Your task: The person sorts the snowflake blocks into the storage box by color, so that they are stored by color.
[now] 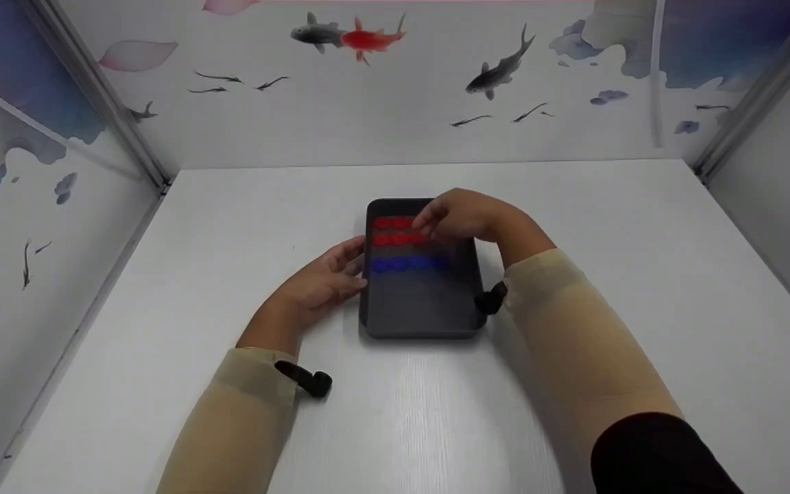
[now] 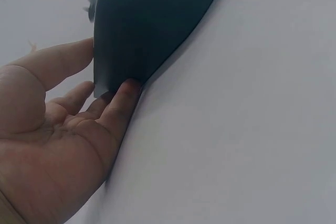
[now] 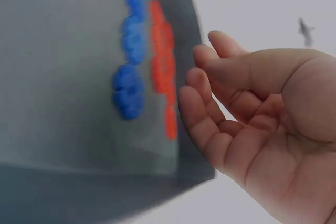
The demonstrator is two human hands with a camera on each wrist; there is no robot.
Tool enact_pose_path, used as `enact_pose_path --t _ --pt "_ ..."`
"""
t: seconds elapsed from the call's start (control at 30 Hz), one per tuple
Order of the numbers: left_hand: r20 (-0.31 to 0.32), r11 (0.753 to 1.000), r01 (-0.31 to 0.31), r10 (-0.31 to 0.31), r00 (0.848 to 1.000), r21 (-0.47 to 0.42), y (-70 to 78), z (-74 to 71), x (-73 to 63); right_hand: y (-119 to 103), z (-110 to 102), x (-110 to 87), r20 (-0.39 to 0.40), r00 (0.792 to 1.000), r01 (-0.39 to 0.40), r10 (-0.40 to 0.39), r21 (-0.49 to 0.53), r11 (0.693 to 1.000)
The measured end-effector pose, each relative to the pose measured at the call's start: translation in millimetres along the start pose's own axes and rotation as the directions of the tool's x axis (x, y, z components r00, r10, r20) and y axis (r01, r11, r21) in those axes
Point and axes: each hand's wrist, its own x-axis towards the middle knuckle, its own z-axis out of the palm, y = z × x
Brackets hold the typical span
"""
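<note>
A dark grey rectangular tray lies on the table with small notched plastic discs inside. Red discs form two rows toward its far end, partly covered by my right hand. Below them runs a row of blue discs. My left hand rests against the tray's left side, thumb and fingertips at the wall in the left wrist view. Over the tray's far right part is my right hand, its fingers loosely bent. In the right wrist view that hand holds nothing and its fingertips overlap the tray's rim.
The white table extends around the tray on all sides. Printed panels with fish stand behind it and at the left and right. Black wrist cameras stick out from both sleeves.
</note>
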Motion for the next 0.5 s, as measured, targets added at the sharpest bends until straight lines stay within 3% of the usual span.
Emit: enact_pose_path --t 0.27,0.5 --pt "-0.006 1.0 0.002 -0.002 1.0 -0.002 -1.6 -0.2 -0.8 11 -13 -29.8 -0.067 0.994 0.091 -0.086 0.074 0.993" --pt "-0.008 1.0 -0.002 0.002 1.0 -0.007 -2.3 -0.7 -0.4 43 -22 -58.1 -0.138 0.989 0.071 -0.054 0.118 0.991"
